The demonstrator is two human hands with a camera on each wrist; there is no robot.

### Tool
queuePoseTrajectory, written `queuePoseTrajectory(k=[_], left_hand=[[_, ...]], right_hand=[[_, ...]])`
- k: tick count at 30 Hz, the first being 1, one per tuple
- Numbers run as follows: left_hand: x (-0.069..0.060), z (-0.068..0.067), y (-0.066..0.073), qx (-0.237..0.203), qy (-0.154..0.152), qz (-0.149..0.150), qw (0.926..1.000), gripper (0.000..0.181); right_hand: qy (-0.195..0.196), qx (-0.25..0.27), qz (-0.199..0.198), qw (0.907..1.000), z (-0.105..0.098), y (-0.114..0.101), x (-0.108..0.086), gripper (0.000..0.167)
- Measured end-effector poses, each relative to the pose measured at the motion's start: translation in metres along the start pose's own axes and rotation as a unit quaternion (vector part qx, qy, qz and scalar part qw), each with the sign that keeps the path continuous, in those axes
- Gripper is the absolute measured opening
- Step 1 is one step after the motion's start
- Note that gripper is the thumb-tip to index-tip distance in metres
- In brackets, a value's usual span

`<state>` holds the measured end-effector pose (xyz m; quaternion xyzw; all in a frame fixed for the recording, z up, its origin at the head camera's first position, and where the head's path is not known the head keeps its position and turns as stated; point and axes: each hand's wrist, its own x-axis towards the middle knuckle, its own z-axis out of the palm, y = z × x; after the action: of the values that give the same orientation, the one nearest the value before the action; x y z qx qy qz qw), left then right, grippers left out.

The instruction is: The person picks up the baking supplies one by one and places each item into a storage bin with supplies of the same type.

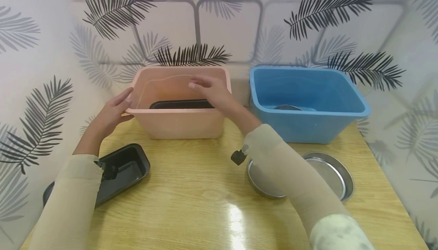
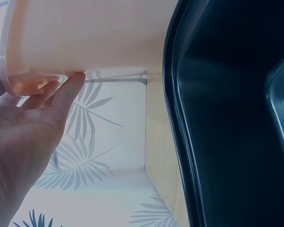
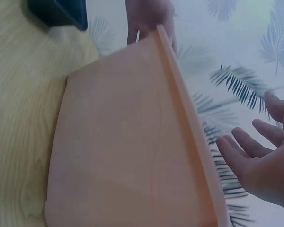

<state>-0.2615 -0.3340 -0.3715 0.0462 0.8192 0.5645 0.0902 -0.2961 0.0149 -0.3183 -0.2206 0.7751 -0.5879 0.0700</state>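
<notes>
A peach bin [image 1: 181, 124] stands at the back of the table with a dark pan [image 1: 181, 104] inside it. My left hand [image 1: 110, 117] holds the bin's left rim; in the left wrist view the fingers of that hand [image 2: 38, 123] lie under the rim. Over the bin's right part hovers my right hand [image 1: 213, 92], holding nothing. The right wrist view shows this hand [image 3: 265, 151] with spread, slightly bent fingers, apart from the bin wall [image 3: 118, 142].
A blue bin [image 1: 294, 128] with a metal piece [image 1: 287, 107] inside stands at the right. Two round metal pans [image 1: 345, 177] lie before it, one partly behind my right sleeve. Under my left forearm lies a dark loaf pan [image 1: 140, 162]. A patterned wall rises behind.
</notes>
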Motion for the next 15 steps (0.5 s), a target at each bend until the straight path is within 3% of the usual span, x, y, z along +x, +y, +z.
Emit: queuePoseTrajectory(k=[5, 9, 15], left_hand=[[0.000, 0.000, 0.001, -0.004, -0.002, -0.003, 1.0000, 0.065], [-0.001, 0.000, 0.001, -0.005, -0.002, -0.005, 1.0000, 0.065], [-0.002, 0.001, 0.003, -0.010, -0.003, 0.000, 0.9999, 0.066]], right_hand=[[-0.055, -0.004, -0.031, 0.9980, 0.021, -0.006, -0.020, 0.046], [-0.112, -0.040, -0.033, 0.9923, 0.041, -0.004, -0.035, 0.045], [-0.147, -0.083, -0.031, 0.9851, 0.070, 0.008, -0.044, 0.046]])
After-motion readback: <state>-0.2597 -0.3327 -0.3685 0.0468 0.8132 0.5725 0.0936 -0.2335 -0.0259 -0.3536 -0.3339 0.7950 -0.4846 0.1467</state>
